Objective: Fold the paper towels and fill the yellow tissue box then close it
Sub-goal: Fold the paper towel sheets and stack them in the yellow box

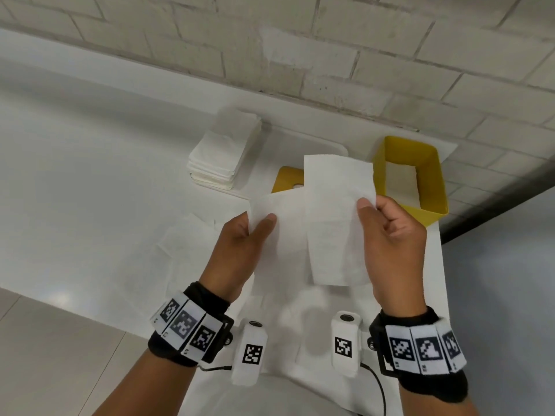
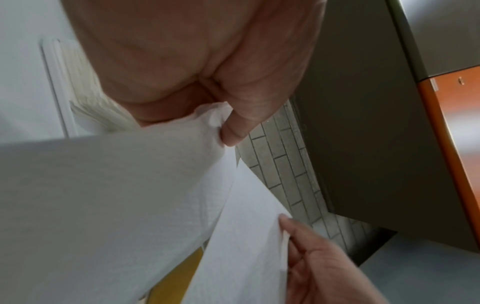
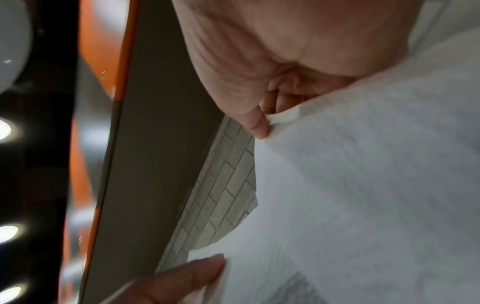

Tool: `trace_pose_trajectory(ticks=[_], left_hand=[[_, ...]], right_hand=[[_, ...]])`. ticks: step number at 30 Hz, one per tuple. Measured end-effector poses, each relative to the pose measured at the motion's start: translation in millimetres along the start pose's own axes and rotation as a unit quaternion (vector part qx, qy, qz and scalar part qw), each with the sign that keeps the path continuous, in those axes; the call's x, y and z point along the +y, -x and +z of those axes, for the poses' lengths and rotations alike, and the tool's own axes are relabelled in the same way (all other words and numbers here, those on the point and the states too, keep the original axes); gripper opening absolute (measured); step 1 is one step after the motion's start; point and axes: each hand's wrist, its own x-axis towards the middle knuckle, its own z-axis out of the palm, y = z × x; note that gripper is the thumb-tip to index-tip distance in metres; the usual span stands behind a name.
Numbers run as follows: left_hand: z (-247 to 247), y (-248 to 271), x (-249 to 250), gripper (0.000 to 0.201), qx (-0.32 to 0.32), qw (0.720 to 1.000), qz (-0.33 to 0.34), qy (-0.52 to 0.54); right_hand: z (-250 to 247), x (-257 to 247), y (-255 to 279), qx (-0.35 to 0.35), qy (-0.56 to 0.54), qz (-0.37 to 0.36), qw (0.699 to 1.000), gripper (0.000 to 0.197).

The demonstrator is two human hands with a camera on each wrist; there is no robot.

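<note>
1. The left hand (image 1: 240, 244) pinches the left edge of a white paper towel (image 1: 330, 217), thumb on the near face and the other fingers curled behind it; the left wrist view shows the thumb tip pressed into the sheet's edge.
2. The right hand (image 1: 393, 235) pinches the right edge of the same towel, thumb on the front near the upper right corner and the other fingers curled behind.
3. The towel hangs in the air between the two hands, above the table (image 1: 90, 175). Its right part is a folded panel that stands higher than the left part and reaches below the thumbs.
4. The yellow tissue box (image 1: 426, 172) stands open on the table just beyond the right hand, near the brick wall (image 1: 390, 55). White paper shows inside it.
5. A yellow lid (image 1: 288, 178) lies flat on the table behind the held towel, partly hidden by it.
6. A stack of folded towels (image 1: 222, 154) sits on the table to the left of the lid, well apart from the left hand.
7. Loose unfolded sheets (image 1: 186, 241) lie flat on the table beneath and left of the left hand.
</note>
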Motion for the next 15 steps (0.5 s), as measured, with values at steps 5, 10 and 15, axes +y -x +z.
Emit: trace_pose_trajectory(ticks=[5, 10, 15], left_hand=[[-0.9, -1.7, -3.0, 0.03, 0.022, 1.0, 0.013, 0.014], [6.0, -1.6, 2.3, 0.026, 0.012, 0.992, -0.01, 0.125], [9.3, 2.8, 12.0, 0.031, -0.044, 0.985, -0.014, 0.167]], right_hand=[[4.6, -3.4, 9.6, 0.078, 0.137, -0.173, 0.972, 0.017], [31.4, 9.4, 21.3, -0.022, 0.281, -0.254, 0.925, 0.026], [53.5, 22.4, 33.4, -0.093, 0.314, -0.259, 0.908, 0.035]])
